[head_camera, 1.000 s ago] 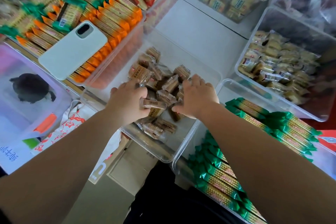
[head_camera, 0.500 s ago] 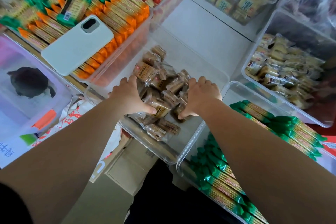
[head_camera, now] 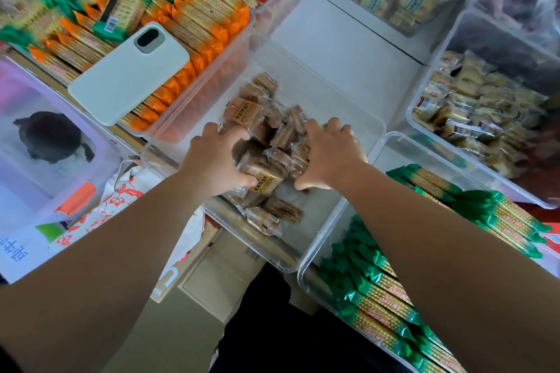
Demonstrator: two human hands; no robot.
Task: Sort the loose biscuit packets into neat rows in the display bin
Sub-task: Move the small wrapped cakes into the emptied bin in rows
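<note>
Biscuit packets (head_camera: pixel 268 179), crinkly clear-wrapped squares, clutched between left hand (head_camera: pixel 212 160) and right hand (head_camera: pixel 331 157).

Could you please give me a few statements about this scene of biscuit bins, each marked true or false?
1. The left hand and the right hand grip the brown biscuit packets from opposite sides inside the clear bin. True.
2. The white phone lies in the bin with the brown packets. False: it lies on top of the orange-wrapped packets in the neighbouring bin.
3. The brown packets stand in neat rows. False: they lie in a loose heap.
4. The green-wrapped packets lie side by side in a bin beside the right arm. True.
</note>
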